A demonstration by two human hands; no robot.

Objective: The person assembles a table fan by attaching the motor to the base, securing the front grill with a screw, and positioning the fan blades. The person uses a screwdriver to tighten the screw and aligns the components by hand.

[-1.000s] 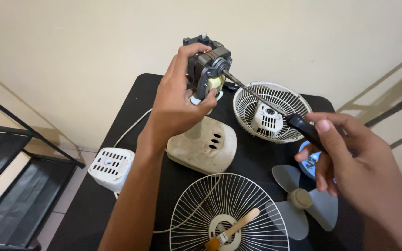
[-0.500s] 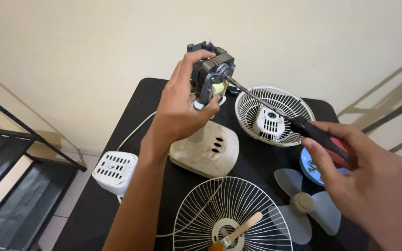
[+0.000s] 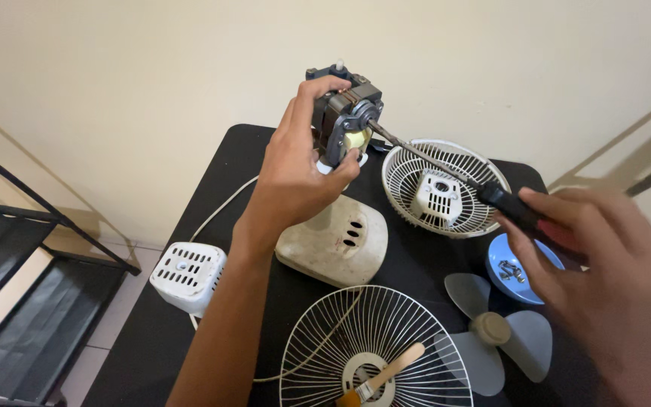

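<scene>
The left hand [image 3: 295, 177] was closed around the bare fan motor [image 3: 344, 113], thumb at the front near the yellow coil, fingers wrapped over the top and back, steadying it upright on the neck of the cream fan base [image 3: 334, 243]. The right hand [image 3: 604, 264], blurred at the right edge, gripped the dark handle of a long screwdriver [image 3: 446, 167]. The tool's long axis ran on a slant, from the handle low on the right up and leftward to its tip, which met the front face of the motor just beside the left thumb. So the motor lay up and to the left of the right hand, well apart from it, with the shaft bridging the gap; the left hand was the one on the motor.

Under the shaft sat a white rear grille [image 3: 446, 188]. Below the right hand was a small blue dish [image 3: 521, 267] holding screws, and near it a grey fan blade [image 3: 495, 332]. A front wire guard [image 3: 374, 347] lay nearest the camera with a paintbrush [image 3: 382, 371] resting on it. A white vented cover [image 3: 187, 273] sat at the left edge of the black table [image 3: 224, 188].
</scene>
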